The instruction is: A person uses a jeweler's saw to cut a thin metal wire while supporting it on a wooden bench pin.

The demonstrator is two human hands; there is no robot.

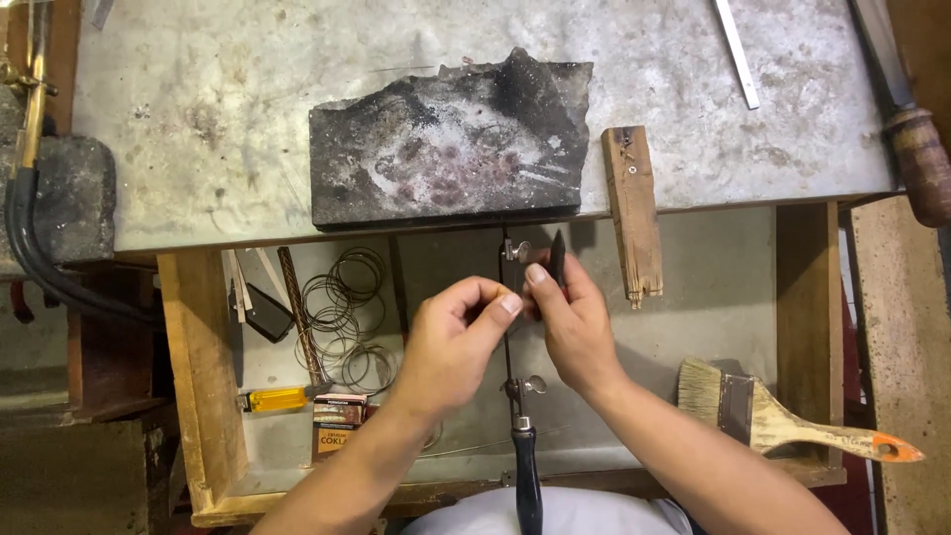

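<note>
A person's two hands meet over an open wooden drawer below the front edge of a grey metal worktop, both working at a jeweller's saw that stands nearly upright between them. The left hand is curled with thumb and forefinger pinched together just beside the saw's thin blade; what it pinches is too small to make out. The right hand touches the left at the fingertips and is closed about the upper end of the saw frame, near its wing-nut clamp. The saw's dark handle points down toward the person's lap, at the drawer's front edge.

On the worktop, at its front edge, lies a charred soldering block, and to its right a wooden bench pin juts out over the drawer. In the drawer's left part lie a bundle of thin wire rings, a yellow-handled tool and a small printed box (partly hidden by the left forearm). A broad paintbrush with an orange-tipped handle rests at the drawer's right front corner. A wooden-handled file lies near the worktop's right edge.
</note>
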